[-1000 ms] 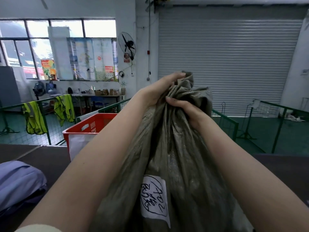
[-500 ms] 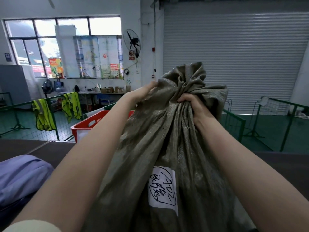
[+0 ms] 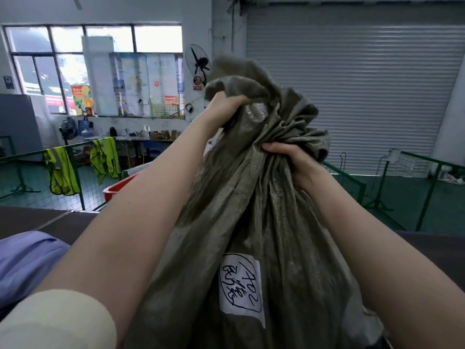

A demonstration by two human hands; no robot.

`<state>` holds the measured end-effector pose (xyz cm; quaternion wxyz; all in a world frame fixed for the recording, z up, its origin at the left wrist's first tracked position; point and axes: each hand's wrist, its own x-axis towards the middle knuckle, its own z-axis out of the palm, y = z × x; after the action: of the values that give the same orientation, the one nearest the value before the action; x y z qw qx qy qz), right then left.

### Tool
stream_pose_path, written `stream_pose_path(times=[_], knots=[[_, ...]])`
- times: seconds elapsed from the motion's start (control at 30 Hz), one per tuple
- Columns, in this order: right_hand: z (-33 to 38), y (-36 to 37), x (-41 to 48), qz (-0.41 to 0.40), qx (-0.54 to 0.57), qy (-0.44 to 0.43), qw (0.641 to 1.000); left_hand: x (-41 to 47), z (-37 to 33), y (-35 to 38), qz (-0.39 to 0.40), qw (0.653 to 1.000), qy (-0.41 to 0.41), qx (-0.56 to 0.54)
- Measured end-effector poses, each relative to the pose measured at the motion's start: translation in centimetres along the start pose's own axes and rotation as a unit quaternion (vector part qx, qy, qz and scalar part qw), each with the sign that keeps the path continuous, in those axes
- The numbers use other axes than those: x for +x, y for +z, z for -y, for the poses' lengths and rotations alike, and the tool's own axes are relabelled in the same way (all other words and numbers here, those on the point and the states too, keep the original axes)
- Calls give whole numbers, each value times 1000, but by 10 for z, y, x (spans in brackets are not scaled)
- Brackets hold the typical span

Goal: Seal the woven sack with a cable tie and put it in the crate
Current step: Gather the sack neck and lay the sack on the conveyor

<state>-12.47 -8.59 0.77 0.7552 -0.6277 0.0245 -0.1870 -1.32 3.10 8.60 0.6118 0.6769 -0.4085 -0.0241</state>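
A grey-green woven sack (image 3: 246, 222) stands upright right in front of me, with a white hand-written label (image 3: 240, 285) low on its front. My left hand (image 3: 226, 107) grips the bunched top of the sack high up. My right hand (image 3: 294, 162) clutches the gathered neck lower on the right side. Behind my left forearm a corner of the red crate (image 3: 118, 190) shows at the far edge of the dark table. No cable tie is visible.
A purple-blue bundle (image 3: 27, 260) lies on the dark table (image 3: 37, 220) at the left. Green mesh fencing (image 3: 352, 182) rings the area beyond, with yellow safety vests (image 3: 61, 172) hung on it. A closed roller shutter (image 3: 352, 84) fills the back wall.
The sack has been lifted higher and its top bunched tighter. My left hand has risen to the top of the mouth; my right hand has stayed on the neck. The crate is now mostly hidden.
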Motion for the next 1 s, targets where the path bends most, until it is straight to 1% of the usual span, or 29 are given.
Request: stream_pose_path(times=[0.07, 0.17, 0.23, 0.3, 0.37, 0.43, 0.5, 0.57, 0.6, 0.63, 0.67, 0.73, 0.77, 0.8, 0.87, 0.93, 1.0], knots=[[-2, 3, 0, 13, 9, 6, 1000, -3, -20, 9, 39, 999, 23, -1], [-6, 14, 3, 23, 27, 1, 999, -5, -34, 25, 110, 994, 8, -11], [-11, 22, 7, -10, 25, -9, 1000, -10, -34, 33, 146, 989, 1, -1], [-18, 25, 15, -52, 10, -18, 998, -13, -31, 36, 166, 986, 5, 23], [-24, 25, 20, -74, 24, -9, 997, -14, -25, 32, 150, 988, 13, 36], [-25, 24, 22, -76, 56, 17, 995, -10, -15, 22, 111, 993, 28, 40], [-23, 22, 24, -70, 74, 12, 995, -5, -3, 9, 69, 996, 39, 30], [-21, 21, 22, -58, 80, -9, 995, -6, 11, -4, 5, 1000, 22, 16], [-20, 22, 20, -47, 85, -20, 995, -8, 19, -12, -25, 999, -2, 24], [-19, 23, 18, -37, 91, -31, 995, -11, 29, -19, -17, 998, -40, 40], [-19, 23, 16, -29, 96, -39, 994, -14, 40, -25, 34, 994, -89, 48], [-17, 23, 14, -16, 96, -40, 994, -26, 57, -31, 181, 965, -176, 77], [-16, 23, 13, -11, 93, -36, 995, -31, 63, -31, 234, 948, -196, 91], [-15, 24, 12, -7, 88, -34, 996, -34, 68, -28, 257, 940, -198, 102], [-16, 28, 12, -6, 64, -50, 997, -36, 71, -18, 254, 945, -173, 116], [-18, 31, 12, -22, 34, -82, 996, -38, 70, -9, 243, 949, -162, 121], [-15, 32, 12, -29, -1, -91, 995, -40, 72, -6, 220, 959, -158, 85]])
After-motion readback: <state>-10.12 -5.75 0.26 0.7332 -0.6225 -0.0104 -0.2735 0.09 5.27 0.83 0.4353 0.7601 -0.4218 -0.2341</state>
